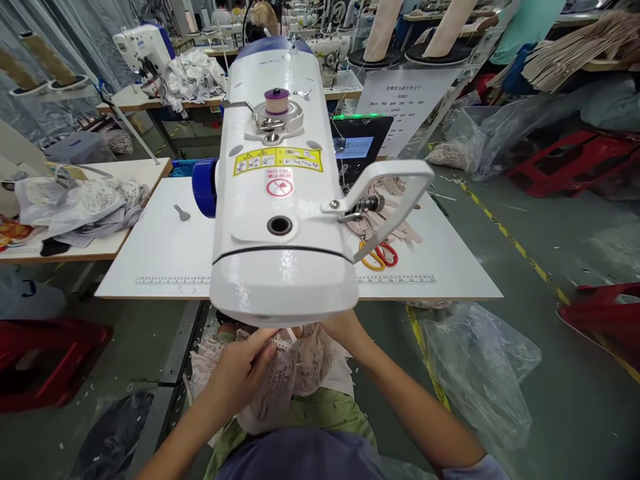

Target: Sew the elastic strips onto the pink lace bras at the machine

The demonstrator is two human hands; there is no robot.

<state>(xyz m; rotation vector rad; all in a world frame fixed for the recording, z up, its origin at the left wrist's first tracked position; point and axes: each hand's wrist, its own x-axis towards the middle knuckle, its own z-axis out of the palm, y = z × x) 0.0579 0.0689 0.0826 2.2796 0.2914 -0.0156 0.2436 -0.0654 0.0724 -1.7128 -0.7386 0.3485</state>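
A white sewing machine head (285, 280) fills the middle of the view and overhangs both hands. Just below its front end, my left hand (243, 370) pinches the edge of a pale pink lace garment piece (274, 390), thumb and fingers together. The lace hangs down over my lap, with more of it bunched to the left. My right hand (345, 330) reaches in from the right, beside the lace. Its fingers are hidden behind the machine head, so its hold cannot be seen. The needle area is also hidden.
Scissors with yellow and red handles (380, 256) lie on the white table (165, 240), near pale fabric strips (407, 230). A grey metal piece (181, 213) lies left. A white lever (400, 207) juts from the machine's right. Plastic bags (480, 367) and red stools (45, 363) stand around.
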